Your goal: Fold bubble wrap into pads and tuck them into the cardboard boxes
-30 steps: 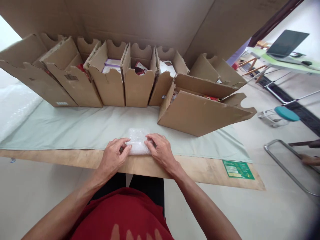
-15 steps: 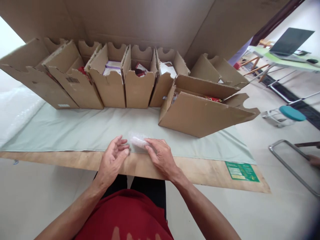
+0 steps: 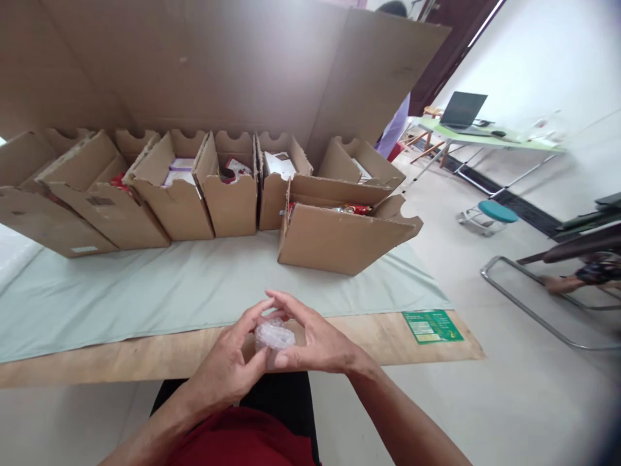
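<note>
Between my two hands sits a small bundle of clear bubble wrap (image 3: pixel 274 335), close to the table's front edge. My left hand (image 3: pixel 237 353) curves around its left side, thumb at the bottom. From the right, my right hand (image 3: pixel 315 333) closes around it, with the thumb below and the fingers above. The fingertips of both hands meet or nearly meet over the far side of the bundle. Whatever may be inside the wrap cannot be made out.
A row of cardboard file boxes (image 3: pixel 236 207) stands along the back, several holding packets. One box (image 3: pixel 334 241) sits crosswise nearer on the pale green cloth (image 3: pixel 208 278). A green printed card (image 3: pixel 431 325) lies right on the wooden edge. Beyond are a laptop table (image 3: pixel 509 139) and a stool (image 3: pixel 497 211).
My left hand has come in to the bundle, which only my right hand touched before. Both hands now surround it, and the view has turned to the right.
</note>
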`<state>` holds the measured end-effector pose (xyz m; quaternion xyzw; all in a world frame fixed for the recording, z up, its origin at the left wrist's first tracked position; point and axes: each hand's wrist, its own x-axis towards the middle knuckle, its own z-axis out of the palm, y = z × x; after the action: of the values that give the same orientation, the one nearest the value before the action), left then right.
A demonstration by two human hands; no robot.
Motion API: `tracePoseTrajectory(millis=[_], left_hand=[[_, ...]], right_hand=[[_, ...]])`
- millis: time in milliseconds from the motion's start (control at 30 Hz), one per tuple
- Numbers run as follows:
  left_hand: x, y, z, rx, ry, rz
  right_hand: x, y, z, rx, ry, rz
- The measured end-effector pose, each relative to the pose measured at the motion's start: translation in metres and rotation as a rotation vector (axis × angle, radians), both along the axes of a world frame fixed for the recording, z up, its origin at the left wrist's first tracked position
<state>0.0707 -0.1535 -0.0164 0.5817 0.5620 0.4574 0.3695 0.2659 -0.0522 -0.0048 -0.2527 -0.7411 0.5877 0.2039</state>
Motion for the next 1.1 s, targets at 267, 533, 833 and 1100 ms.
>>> tracePoseTrajectory(millis=[267, 533, 833, 1100], left_hand=[[0.015, 0.029, 0.02, 0.244, 0.364, -0.129], [0.003, 0.143, 0.092, 0.787, 0.724, 0.166], [0.015, 0.135, 0.059, 0.824, 0.764, 0.128], [0.009, 0.133, 0.055, 0.802, 0.707, 0.072]], right_hand=[[0.03, 0.004, 0.024, 0.236, -0.191, -0.107], [0.09, 0.023, 0.074, 0.487, -0.204, -0.356], [0.118, 0.071, 0.134, 0.595, 0.134, -1.001], [0.1, 0.122, 0.154, 0.887, -0.312, -0.619]])
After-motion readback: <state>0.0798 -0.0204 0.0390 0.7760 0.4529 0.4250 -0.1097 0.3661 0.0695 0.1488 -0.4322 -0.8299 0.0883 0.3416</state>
